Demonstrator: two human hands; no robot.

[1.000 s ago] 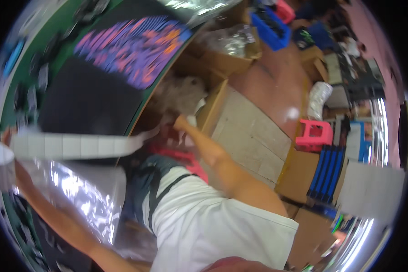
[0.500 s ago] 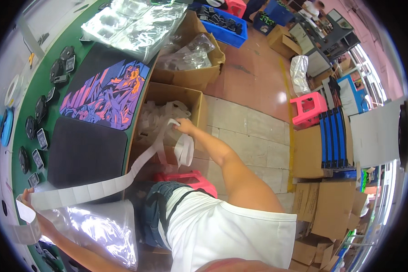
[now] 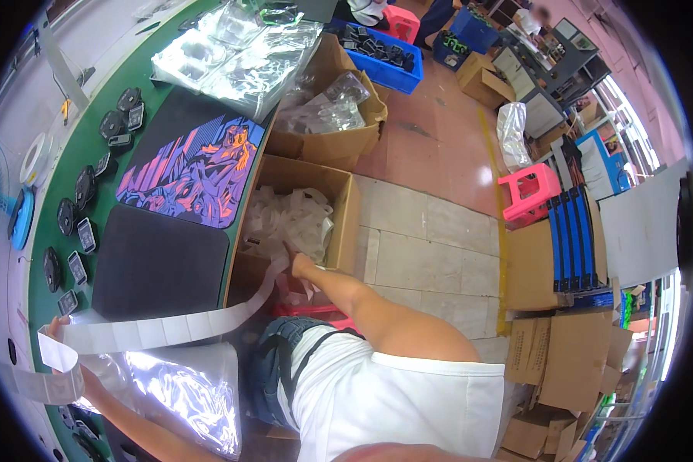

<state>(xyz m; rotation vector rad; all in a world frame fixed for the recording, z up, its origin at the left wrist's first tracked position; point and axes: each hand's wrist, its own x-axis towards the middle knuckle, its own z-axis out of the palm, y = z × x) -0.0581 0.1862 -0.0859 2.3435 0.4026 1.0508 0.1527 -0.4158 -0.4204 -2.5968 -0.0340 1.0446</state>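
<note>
A long pale strip of labels (image 3: 169,327) stretches across the table edge between my two hands. My left hand (image 3: 60,329), at the far left, is closed on the strip where it bends round; a curled length hangs just below it. My right hand (image 3: 303,266) grips the strip's other end beside the near rim of a cardboard box (image 3: 343,215). Crumpled translucent strips (image 3: 292,219) fill this box. Under the stretched strip lies shiny clear plastic film (image 3: 181,393).
Two dark mats, one with a colourful print (image 3: 200,173), lie on the green table (image 3: 104,85) beside several small black devices (image 3: 85,185). Another carton (image 3: 331,138) holds clear bags. A pink stool (image 3: 530,192) and flattened cartons (image 3: 570,358) stand to the right.
My right hand has come down and slightly left, nearer my body. The loose loop that hung beside it no longer shows there. My left hand keeps its hold, and the view has shifted slightly.
</note>
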